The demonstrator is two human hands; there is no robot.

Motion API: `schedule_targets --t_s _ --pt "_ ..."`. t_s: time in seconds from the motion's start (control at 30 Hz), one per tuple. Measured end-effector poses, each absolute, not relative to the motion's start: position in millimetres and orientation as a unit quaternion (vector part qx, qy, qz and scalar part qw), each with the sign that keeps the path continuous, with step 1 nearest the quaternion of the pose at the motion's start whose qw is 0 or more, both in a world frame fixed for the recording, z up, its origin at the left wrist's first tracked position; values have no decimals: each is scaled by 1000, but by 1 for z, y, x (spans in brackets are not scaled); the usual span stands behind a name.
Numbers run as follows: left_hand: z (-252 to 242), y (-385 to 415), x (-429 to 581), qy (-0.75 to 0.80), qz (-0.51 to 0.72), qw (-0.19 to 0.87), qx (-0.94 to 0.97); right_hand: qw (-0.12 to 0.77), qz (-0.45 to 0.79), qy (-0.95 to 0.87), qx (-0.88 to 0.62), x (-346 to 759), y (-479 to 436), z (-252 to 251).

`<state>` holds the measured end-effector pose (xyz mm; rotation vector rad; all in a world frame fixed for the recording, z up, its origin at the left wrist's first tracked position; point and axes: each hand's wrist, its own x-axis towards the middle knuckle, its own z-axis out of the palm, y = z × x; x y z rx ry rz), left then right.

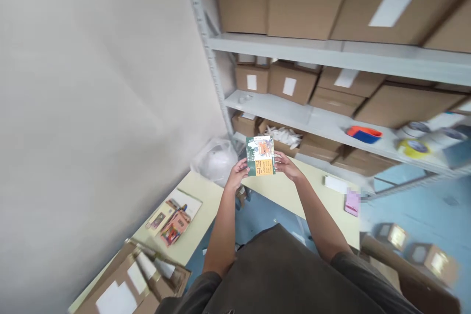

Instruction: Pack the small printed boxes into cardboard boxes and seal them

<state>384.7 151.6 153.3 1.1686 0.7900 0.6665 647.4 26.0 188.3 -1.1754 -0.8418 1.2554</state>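
In the middle of the head view, a small book [260, 156] with a green, white and yellow printed cover is held up in front of me, above the pale table. My left hand [238, 174] grips its left edge, with the thumb on the front. The right edge is pinched by my right hand [287, 165]. Both hands' fingers behind the cover are partly hidden. Its print appears turned sideways, and its thickness does not show.
Ahead stands a metal shelf [305, 117] with several cardboard boxes and tape rolls [414, 147]. A pink item [352, 202] and a white box [335, 184] lie on the right tabletop [316, 201]. Colourful printed packs [175, 225] and an open carton [128, 279] occupy the left table.
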Motion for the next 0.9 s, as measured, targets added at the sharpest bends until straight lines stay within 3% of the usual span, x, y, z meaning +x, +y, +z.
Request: schedule_targets --t_s 0.4,0.5,0.67,0.8,0.9 --pt "157 104 606 202 131 790 564 697 402 -224 -550 774 -126 188" --pt "158 117 626 194 108 765 605 715 365 -193 -565 772 -126 189" --pt "174 132 648 209 187 633 722 736 262 -175 -600 756 -98 196" --pt "189 116 662 70 153 670 723 717 187 -243 -626 735 -61 202" --pt "196 114 669 52 168 695 697 675 152 -310 -652 725 -41 205"
